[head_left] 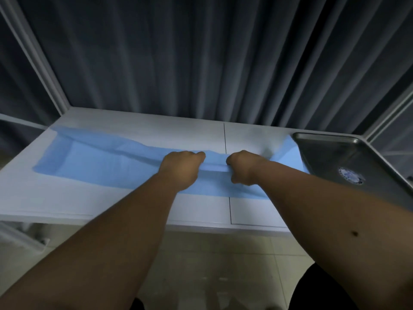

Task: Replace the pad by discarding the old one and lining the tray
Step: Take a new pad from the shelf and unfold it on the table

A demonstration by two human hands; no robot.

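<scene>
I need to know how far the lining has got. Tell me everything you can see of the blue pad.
The blue pad is a thin, soft-looking sheet lying partly unfolded across the white table, with creases and a raised fold along its middle. The left hand and right hand each pinch that fold, close together. Its right end reaches the metal tray; it does not line the tray.

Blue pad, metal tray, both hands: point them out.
Blue pad [89,162]: head view, flat left part.
Metal tray [330,153]: head view, bare floor.
Left hand [181,168]: head view, back.
Right hand [243,167]: head view, back.
</scene>
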